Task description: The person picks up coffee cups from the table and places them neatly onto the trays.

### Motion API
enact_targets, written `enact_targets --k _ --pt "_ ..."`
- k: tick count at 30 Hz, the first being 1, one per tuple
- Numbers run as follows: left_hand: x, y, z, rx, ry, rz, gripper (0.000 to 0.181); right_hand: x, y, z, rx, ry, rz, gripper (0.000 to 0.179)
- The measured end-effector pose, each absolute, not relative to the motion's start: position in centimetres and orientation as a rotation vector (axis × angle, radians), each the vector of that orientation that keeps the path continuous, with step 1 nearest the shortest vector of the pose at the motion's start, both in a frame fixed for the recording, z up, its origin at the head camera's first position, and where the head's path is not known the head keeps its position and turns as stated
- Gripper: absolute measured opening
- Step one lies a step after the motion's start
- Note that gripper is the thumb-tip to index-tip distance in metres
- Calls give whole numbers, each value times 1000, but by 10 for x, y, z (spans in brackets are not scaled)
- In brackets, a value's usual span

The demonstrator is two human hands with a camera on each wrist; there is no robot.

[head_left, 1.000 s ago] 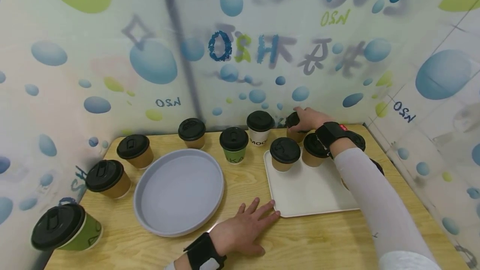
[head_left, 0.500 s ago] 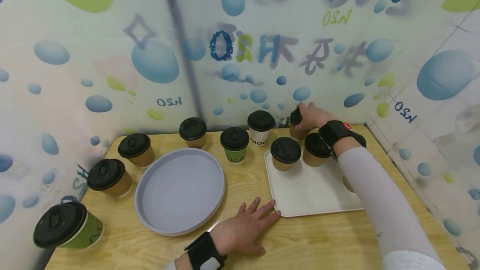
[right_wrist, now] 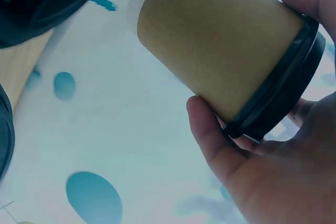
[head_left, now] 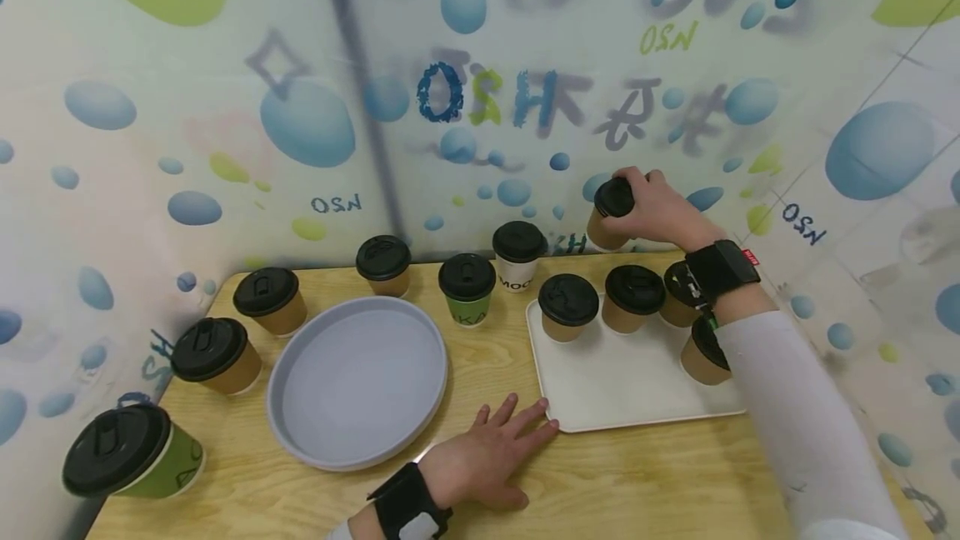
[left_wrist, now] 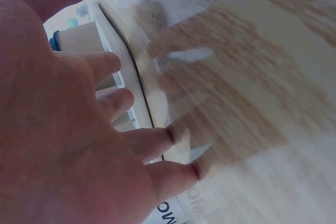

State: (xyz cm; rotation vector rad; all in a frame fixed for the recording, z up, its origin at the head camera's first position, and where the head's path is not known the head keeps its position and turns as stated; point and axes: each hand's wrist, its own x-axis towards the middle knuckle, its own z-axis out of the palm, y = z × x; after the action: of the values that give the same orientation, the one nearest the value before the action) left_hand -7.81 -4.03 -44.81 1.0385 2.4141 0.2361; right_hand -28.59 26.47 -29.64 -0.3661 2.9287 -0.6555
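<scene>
Pinching a brown, black-lidded cup (right_wrist: 226, 45), our right grip (head_left: 660, 211) had a white “MOO” cup (head_left: 518, 258) leftward; our left grip (head_left: 486, 461) lay splayed.

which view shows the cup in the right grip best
The right wrist view: the held cup looms large there, its brown side and black lid clear beside the right grip. The head view shows it smaller, partly covered; I can't make it out in the left wrist view.
</scene>
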Motion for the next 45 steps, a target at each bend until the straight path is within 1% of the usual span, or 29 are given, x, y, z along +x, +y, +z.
enact_targets --k 7,14,18,21,26,35,45 --pt "-79 -42 -448 1036 2413 244 91 -260 274 -282 -414 2997 -735 87" --pt "-78 -42 -449 1045 2411 254 92 -219 284 -278 -445 3095 -751 85" --pt "-78 -41 -449 1060 2424 236 92 -197 291 -280 -454 3123 -774 87" --pt "-78 -42 -450 1056 2423 228 92 -182 297 -284 -456 3114 -801 92" --pt "-78 -42 -451 1052 2415 239 93 -158 305 -294 -395 3092 -795 97" --pt "-78 -41 -449 1048 2418 251 94 -134 314 -316 -359 3095 -696 93" --pt "-78 -40 -450 1022 2402 261 93 -123 311 -343 -379 3063 -513 98"
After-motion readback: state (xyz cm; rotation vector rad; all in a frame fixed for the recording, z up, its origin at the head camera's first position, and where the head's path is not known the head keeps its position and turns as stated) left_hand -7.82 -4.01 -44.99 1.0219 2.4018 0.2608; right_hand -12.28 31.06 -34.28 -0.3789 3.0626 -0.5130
